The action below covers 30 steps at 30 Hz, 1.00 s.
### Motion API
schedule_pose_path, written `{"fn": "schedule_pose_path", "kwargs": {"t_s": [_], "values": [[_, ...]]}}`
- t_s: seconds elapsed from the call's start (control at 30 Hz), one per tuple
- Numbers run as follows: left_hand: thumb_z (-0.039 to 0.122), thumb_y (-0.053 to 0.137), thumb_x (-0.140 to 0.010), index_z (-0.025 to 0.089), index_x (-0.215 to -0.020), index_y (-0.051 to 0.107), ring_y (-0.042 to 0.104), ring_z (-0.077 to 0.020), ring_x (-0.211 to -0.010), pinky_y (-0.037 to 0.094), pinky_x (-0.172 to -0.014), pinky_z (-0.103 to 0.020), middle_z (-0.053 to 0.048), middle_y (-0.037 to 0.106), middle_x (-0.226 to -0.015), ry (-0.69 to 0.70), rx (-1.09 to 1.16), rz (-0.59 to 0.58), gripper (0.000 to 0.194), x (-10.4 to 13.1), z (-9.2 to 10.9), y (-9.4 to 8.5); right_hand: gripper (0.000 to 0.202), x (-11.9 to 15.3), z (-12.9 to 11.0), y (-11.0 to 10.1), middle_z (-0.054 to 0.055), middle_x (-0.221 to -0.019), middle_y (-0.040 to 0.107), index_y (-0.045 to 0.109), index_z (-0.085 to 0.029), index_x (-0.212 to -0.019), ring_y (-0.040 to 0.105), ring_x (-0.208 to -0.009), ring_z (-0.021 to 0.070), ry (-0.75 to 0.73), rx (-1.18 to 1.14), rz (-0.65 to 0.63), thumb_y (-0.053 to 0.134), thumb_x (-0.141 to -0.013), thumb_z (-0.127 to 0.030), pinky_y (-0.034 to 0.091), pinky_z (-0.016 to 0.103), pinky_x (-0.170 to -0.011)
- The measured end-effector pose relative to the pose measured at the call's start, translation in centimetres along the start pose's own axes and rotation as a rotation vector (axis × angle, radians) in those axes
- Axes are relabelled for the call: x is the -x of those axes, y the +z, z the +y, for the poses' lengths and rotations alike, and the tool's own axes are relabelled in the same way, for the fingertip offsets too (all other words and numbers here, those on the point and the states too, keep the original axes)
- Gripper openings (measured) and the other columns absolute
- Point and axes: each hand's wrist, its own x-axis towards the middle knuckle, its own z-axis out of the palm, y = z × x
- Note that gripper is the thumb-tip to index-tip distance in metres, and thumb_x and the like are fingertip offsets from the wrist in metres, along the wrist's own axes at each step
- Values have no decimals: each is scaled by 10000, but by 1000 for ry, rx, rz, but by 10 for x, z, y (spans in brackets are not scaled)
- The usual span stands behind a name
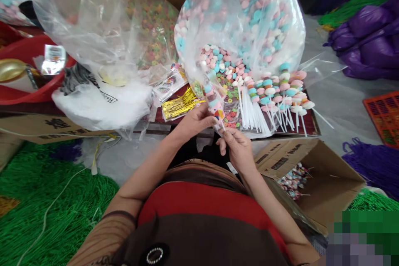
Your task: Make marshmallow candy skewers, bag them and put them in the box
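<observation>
A candy skewer in a clear printed wrapper stands tilted between my hands, with pink, blue and white pieces inside. My left hand is closed around its lower part, thumb on the wrapper. Lower down, my right hand pinches the bottom end near the stick. Gold twist ties lie just left of my left hand, beside a stack of printed clear wrappers. To the right are bare white sticks and several unwrapped candy skewers in a pile.
A large bag of pastel candies stands at the back, with a bag of ring candies to its left. A red basin is at far left. Wrapped skewers lie in an open cardboard box at lower right. Green netting covers the left floor.
</observation>
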Motion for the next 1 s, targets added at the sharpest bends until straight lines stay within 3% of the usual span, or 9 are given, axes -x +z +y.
{"fn": "schedule_pose_path", "kwargs": {"t_s": [0.1, 0.17, 0.27, 0.37, 0.47, 0.63, 0.8, 0.9, 1.0], "values": [[845, 739, -658, 218, -1025, 693, 700, -190, -877, 565, -762, -318, -45, 724, -919, 121, 42, 66, 728, -8, 17, -8, 367, 5, 5, -1, -74, -481, 578, 746, -227, -921, 483, -403, 102, 0, 45, -32, 721, -870, -590, 469, 281, -533], [821, 684, -755, 225, -1016, 673, 715, -212, -898, 572, -752, -344, -34, 686, -838, 173, 86, 124, 651, -15, 23, -5, 374, 7, 4, 1, -74, -488, 575, 740, -228, -920, 483, -407, 101, 9, 76, -53, 706, -879, -598, 459, 276, -526], [675, 685, -864, 221, -846, 565, 674, -159, -738, 563, -692, -325, 34, 507, -652, 171, 190, 215, 470, -18, 17, 15, 382, 8, 0, 8, -78, -489, 564, 706, -228, -924, 494, -421, 100, 6, 107, -74, 664, -912, -608, 441, 258, -515], [653, 727, -836, 230, -759, 424, 562, -92, -544, 520, -558, -272, 74, 414, -606, 46, 322, 262, 526, -9, -1, 42, 386, 4, -3, 18, -87, -483, 543, 654, -233, -902, 475, -414, 95, -18, 99, -59, 626, -938, -617, 410, 244, -482], [701, 724, -805, 235, -820, 444, 477, -60, -412, 400, -381, -234, 88, 459, -627, -116, 360, 231, 545, 4, -14, 55, 381, 0, -2, 21, -94, -489, 524, 631, -238, -894, 447, -405, 92, -29, 63, -40, 611, -952, -613, 397, 241, -458], [699, 723, -804, 235, -918, 469, 418, -46, -293, 325, -282, -201, 109, 550, -628, -196, 302, 165, 542, 14, -22, 51, 356, -6, 1, 18, -66, -596, 610, 625, -223, -857, 510, -465, 81, -17, -33, -81, 732, -889, -561, 437, 225, -488], [750, 682, -806, 212, -1000, 510, 483, -91, -292, 349, -304, -191, 119, 543, -511, -223, 121, 43, 597, 17, -27, 43, 418, -9, 3, 23, -78, -543, 573, 561, -227, -768, 449, -405, 71, 32, -186, -64, 741, -868, -591, 391, 207, -423], [838, 575, -815, 185, -936, 548, 520, -121, -324, 360, -344, -199, 108, 460, -410, -279, 19, -50, 665, 19, -29, 39, 433, -9, 7, 20, -70, -551, 597, 549, -225, -743, 462, -405, 69, -10, -103, -43, 701, -901, -599, 405, 206, -435], [859, 554, -809, 185, -871, 557, 523, -130, -365, 388, -393, -234, 85, 473, -426, -273, -27, -53, 678, 16, -29, 32, 446, -10, 3, 8, -48, -564, 622, 594, -220, -717, 516, -436, 84, -88, 115, -77, 645, -937, -605, 443, 222, -470]]}}
